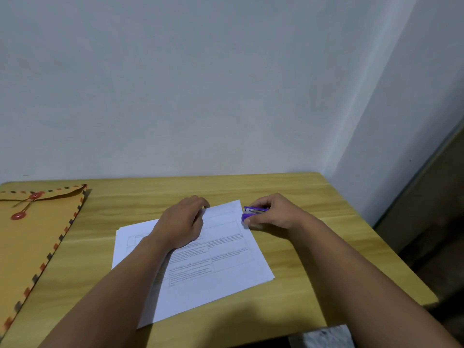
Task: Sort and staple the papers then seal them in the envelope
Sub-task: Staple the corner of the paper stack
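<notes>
The stapler (pixel 252 213) is gripped in the right hand (pixel 273 213), fingers curled over its top and thumb beneath, its mouth set at the far right corner of the papers (pixel 221 249); the left hand (pixel 182 226) is laid on the upper part of the sheets, fingers bent at their far edge, though whether that edge is pinched or only pressed cannot be told. The stapling step appears to be in hand; it would be done well if the sheets were squared first, since a lower sheet is seen jutting out at the left, and if the corner were pushed fully into the mouth before a firm, single squeeze; the left hand should be kept pressing so nothing slips. The envelope (pixel 32 237) is lying well apart at the left of the bench (pixel 313 272), its flap apparently unfastened and its left side cut off by the frame. Whether the corner is already inside the stapler is hidden by the fingers; the number of sheets cannot be counted; the print is too blurred to be read.
</notes>
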Demonstrator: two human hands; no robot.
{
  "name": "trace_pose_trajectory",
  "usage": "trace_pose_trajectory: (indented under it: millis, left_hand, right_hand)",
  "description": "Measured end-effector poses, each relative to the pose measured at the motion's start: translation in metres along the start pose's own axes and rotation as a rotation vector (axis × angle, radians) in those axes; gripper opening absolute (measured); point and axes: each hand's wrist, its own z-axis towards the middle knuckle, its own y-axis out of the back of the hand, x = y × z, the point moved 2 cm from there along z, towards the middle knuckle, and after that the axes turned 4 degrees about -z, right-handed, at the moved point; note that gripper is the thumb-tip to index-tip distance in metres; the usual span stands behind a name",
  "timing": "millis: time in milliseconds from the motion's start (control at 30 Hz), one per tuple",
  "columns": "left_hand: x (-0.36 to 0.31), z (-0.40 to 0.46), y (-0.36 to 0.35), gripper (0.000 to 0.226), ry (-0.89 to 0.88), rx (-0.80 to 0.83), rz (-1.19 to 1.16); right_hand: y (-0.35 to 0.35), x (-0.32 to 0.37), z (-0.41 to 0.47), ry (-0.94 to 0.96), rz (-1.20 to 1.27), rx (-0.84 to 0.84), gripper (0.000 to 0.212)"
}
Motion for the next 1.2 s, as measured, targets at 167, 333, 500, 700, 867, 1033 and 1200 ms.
trace_pose_trajectory:
  millis: [167, 333, 500, 700, 867, 1033, 1200]
  left_hand:
    - [-0.002, -0.001, 0.000, 0.017, -0.012, -0.018, -0.015]
    - [-0.004, -0.001, 0.001, 0.017, -0.019, -0.027, -0.014]
    - [-0.005, -0.001, 0.002, 0.016, -0.025, -0.027, -0.012]
    - [-0.003, -0.001, 0.001, 0.016, -0.027, -0.021, -0.010]
    - [-0.001, -0.001, 0.000, 0.017, -0.034, -0.011, -0.003]
    - [0.001, -0.001, -0.001, 0.017, -0.039, -0.002, 0.005]
    - [0.002, 0.000, -0.001, 0.019, -0.049, -0.001, 0.015]
  right_hand:
    - [-0.002, 0.004, 0.005, -0.003, -0.031, 0.004, 0.053]
    - [-0.006, 0.013, 0.004, 0.014, 0.024, 0.024, 0.033]
    - [-0.012, 0.014, 0.012, 0.065, -0.011, -0.016, 0.027]
    - [-0.012, 0.015, 0.012, 0.111, -0.053, -0.025, 0.013]
    - [-0.015, 0.009, 0.016, 0.124, -0.050, -0.072, 0.013]
    - [-0.016, 0.008, 0.019, 0.112, -0.108, -0.084, 0.017]
    - [-0.005, 0.012, 0.012, 0.069, -0.296, -0.027, 0.039]
